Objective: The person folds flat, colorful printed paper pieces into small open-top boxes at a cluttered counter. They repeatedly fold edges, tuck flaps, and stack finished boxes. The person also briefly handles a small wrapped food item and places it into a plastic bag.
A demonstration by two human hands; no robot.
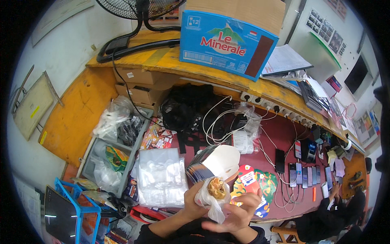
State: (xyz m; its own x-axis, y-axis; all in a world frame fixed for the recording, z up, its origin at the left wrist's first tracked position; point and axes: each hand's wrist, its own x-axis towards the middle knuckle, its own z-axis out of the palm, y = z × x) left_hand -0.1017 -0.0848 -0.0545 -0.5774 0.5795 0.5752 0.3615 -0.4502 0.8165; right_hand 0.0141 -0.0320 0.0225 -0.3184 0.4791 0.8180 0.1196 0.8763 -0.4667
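Close to my body, my left hand (194,202) is wrapped around a bitten, golden-brown snack (218,188) with a pale, crumbly filling. A thin white plastic bag (211,203) surrounds the snack and hangs down below it. My right hand (240,213) is just right of the bag with its fingers apart. Its fingertips lie near the bag's edge, and I cannot tell whether they touch it. Right behind the snack stands an open white paper box (221,160) with a dark printed side. Colourful cut-out cards (254,183) lie beyond my right hand.
Stacked clear plastic sleeves (160,177) lie left of my hands, beside a grey crate (126,152) of bags. White cables (211,126) trail over the red tabletop (298,207) to several phones (304,175). A blue carton (227,44) and fan (140,16) occupy the shelf. Another person (339,213) sits at right.
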